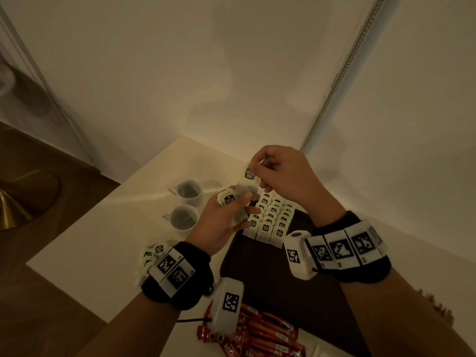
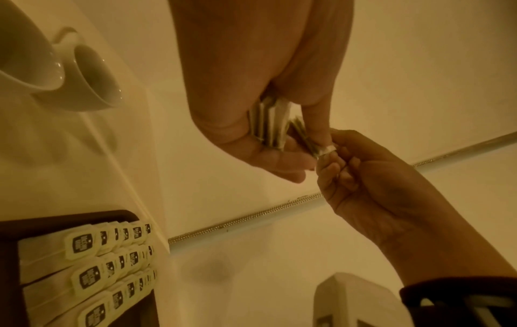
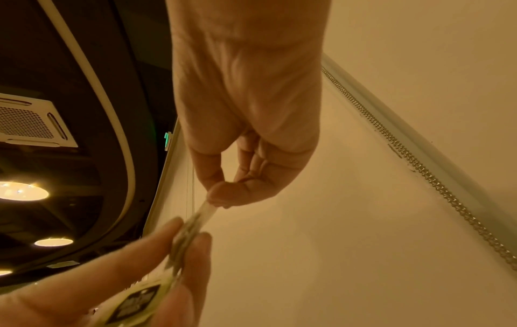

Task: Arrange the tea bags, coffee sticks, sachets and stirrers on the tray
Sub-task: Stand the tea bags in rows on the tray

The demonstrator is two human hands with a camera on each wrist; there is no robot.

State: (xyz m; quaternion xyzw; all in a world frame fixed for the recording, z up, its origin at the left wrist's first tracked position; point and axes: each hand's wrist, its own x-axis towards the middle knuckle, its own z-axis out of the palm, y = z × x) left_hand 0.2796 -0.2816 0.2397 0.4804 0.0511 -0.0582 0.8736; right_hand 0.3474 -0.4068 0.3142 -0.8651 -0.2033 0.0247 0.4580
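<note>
My left hand [image 1: 231, 210] grips a small stack of tea bags [image 1: 228, 199] above the table, seen edge-on between its thumb and fingers in the left wrist view [image 2: 268, 124]. My right hand [image 1: 268, 171] pinches one tea bag [image 1: 249, 180] by its top and holds it upright just above that stack; the right wrist view shows this pinch [image 3: 221, 197] on the pale bag [image 3: 205, 210]. Below the hands, rows of tea bags [image 1: 271, 220] stand at the far end of the dark tray [image 1: 270, 274]. Red coffee sticks [image 1: 262, 333] lie at the tray's near edge.
Two white cups [image 1: 189, 191] [image 1: 184, 219] stand left of the tray on the white table [image 1: 103, 238]. More loose tea bags [image 1: 152, 253] lie by my left wrist. Walls close the table's far sides, with a beaded cord [image 1: 342, 73] in the corner.
</note>
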